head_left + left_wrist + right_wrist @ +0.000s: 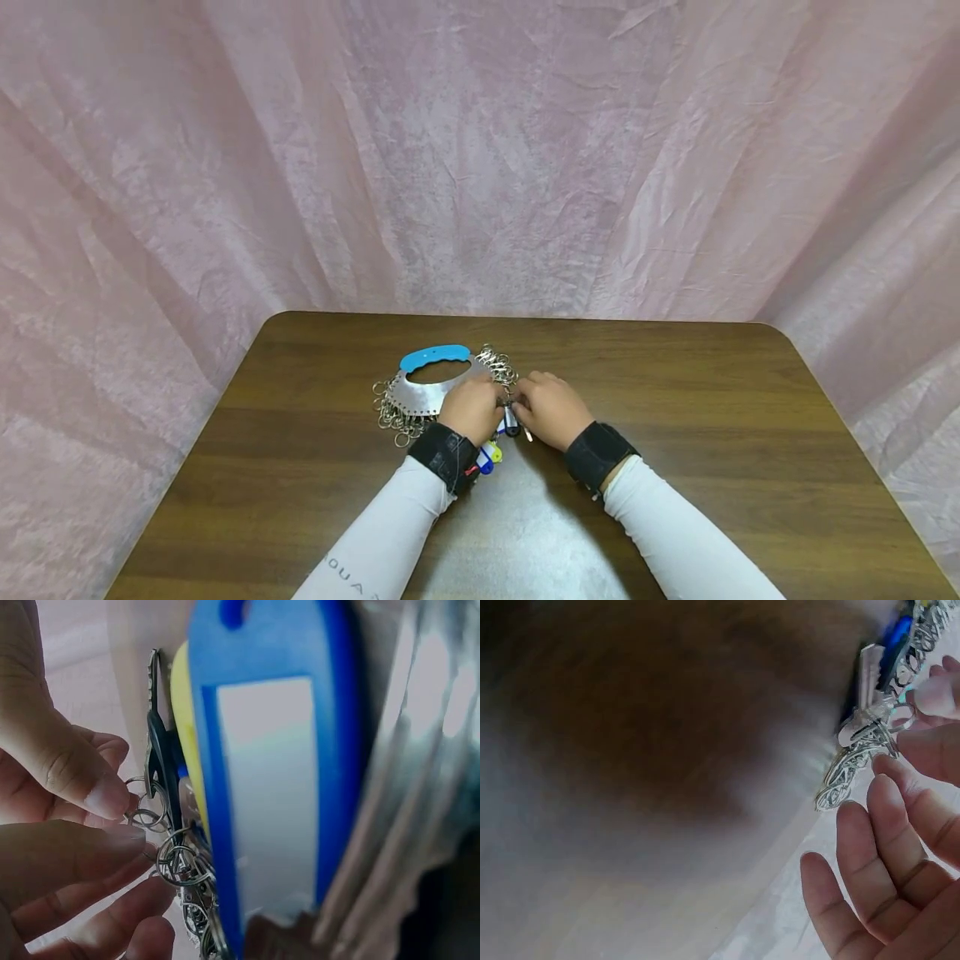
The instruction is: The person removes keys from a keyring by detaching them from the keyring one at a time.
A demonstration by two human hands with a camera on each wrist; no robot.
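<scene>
A silver curved key holder plate (415,398) with a blue grip (435,357) lies on the table, metal rings hanging along its edge. My left hand (472,408) lies over the plate's right end and pinches a small metal ring (148,817) between its fingertips. Close beside it, my right hand (553,410) pinches at the same cluster of rings, near a silver key (869,675). Another key with a black head (159,742) hangs at the pinched rings. A blue key tag (266,795) with a white label fills the middle of the left wrist view, partly covering a yellow tag (182,712).
The brown wooden table (712,467) has rounded far corners. Pink curtains (525,167) hang behind it and at both sides. More rings (497,363) fan out from the plate's upper right. Black bands (600,454) circle both wrists over white sleeves.
</scene>
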